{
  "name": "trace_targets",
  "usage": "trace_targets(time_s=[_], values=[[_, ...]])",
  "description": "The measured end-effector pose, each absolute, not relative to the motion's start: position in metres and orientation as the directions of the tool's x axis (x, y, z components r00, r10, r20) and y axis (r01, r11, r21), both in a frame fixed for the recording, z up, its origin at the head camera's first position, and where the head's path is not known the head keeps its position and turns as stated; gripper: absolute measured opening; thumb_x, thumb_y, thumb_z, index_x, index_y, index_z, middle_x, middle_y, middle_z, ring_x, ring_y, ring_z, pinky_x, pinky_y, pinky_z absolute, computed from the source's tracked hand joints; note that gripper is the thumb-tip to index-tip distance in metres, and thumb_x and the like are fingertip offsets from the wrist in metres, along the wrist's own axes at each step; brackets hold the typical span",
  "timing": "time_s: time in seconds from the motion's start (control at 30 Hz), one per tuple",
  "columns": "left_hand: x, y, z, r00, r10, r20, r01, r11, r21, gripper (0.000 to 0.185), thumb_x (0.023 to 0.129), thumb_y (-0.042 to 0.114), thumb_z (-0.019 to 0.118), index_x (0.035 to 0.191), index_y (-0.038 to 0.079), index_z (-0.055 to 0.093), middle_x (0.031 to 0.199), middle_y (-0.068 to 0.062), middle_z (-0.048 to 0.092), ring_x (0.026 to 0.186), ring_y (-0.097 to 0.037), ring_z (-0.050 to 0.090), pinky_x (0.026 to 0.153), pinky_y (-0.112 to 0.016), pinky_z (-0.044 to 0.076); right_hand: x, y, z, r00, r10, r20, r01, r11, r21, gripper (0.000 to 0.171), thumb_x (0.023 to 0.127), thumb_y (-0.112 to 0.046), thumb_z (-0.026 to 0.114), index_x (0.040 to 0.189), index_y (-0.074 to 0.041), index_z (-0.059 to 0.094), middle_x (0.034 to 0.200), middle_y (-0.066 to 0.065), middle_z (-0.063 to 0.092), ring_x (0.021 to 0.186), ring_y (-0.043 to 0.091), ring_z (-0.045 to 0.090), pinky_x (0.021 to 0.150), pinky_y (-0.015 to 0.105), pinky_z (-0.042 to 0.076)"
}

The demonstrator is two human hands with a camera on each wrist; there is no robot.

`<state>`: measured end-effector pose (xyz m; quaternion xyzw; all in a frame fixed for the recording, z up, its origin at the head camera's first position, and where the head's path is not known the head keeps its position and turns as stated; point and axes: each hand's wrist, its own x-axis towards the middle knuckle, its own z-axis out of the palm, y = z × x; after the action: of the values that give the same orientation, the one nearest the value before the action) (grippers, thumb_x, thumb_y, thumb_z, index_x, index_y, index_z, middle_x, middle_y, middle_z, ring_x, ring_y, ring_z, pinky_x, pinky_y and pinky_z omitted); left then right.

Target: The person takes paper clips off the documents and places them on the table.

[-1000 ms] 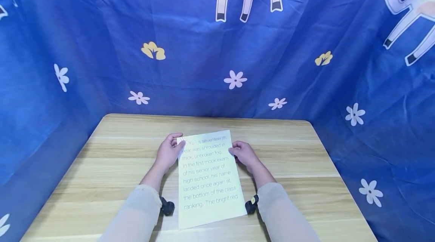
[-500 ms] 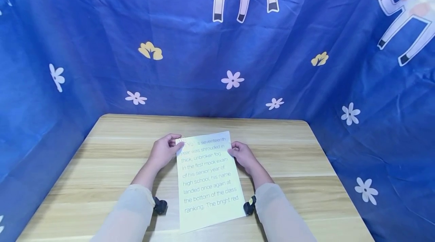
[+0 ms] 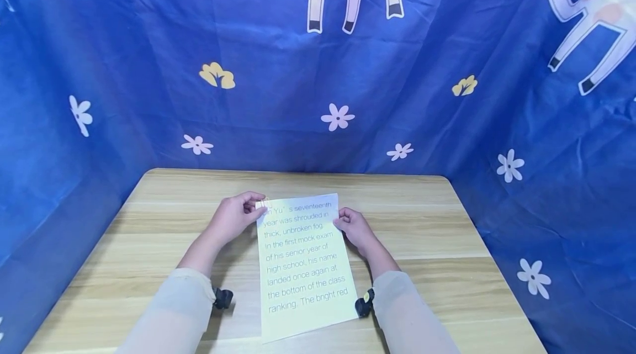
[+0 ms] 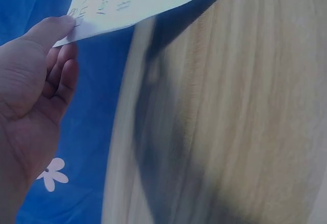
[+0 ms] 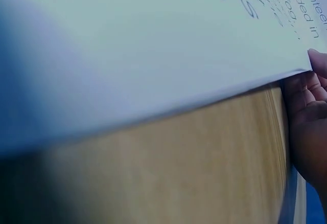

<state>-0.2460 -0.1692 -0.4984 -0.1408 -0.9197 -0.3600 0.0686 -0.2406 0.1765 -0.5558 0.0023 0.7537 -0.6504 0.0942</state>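
Observation:
A printed paper (image 3: 303,265) with large lines of English text is held tilted over the wooden table. My left hand (image 3: 233,217) pinches its upper left corner, thumb on the printed face and the other fingers behind. Close to that thumb, a small pinkish looped paper clip (image 3: 265,202) sits on the top edge. On the opposite side, my right hand (image 3: 354,227) pinches the right edge near the top, its thumb in front. In the left wrist view the paper's corner (image 4: 102,14) stands off the table, with a shadow beneath. The right wrist view shows its long side edge (image 5: 204,104).
The pale wood-grain table (image 3: 422,288) extends around the paper on both sides. Behind and beside it hangs a blue cloth (image 3: 278,138) with white flowers and cartoon animals. Each wrist wears a black camera, the left one (image 3: 222,298) and the right one (image 3: 364,304).
My left wrist and forearm have swung outward to the left, while the fingers keep their pinch on the corner. My right hand still holds the right edge. The head view has shifted slightly.

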Motion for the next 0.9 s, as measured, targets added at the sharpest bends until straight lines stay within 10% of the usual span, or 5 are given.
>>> trace_targets(time_s=[0.9], values=[[-0.248, -0.189, -0.496, -0.96, 0.189, 0.205, 0.278, 0.661, 0.697, 0.037, 0.098, 0.027, 0.082, 0.127, 0.005, 0.075, 0.107, -0.007, 0.084, 0.093, -0.017, 0.078, 0.081, -0.017, 0.061, -0.242, 0.181, -0.556, -0.98, -0.145, -0.138, 0.122, 0.112, -0.986, 0.012, 0.105, -0.003, 0.064, 0.112, 0.007, 0.064, 0.085, -0.006, 0.07, 0.08, 0.009, 0.067, 0.078, 0.022, 0.057]])
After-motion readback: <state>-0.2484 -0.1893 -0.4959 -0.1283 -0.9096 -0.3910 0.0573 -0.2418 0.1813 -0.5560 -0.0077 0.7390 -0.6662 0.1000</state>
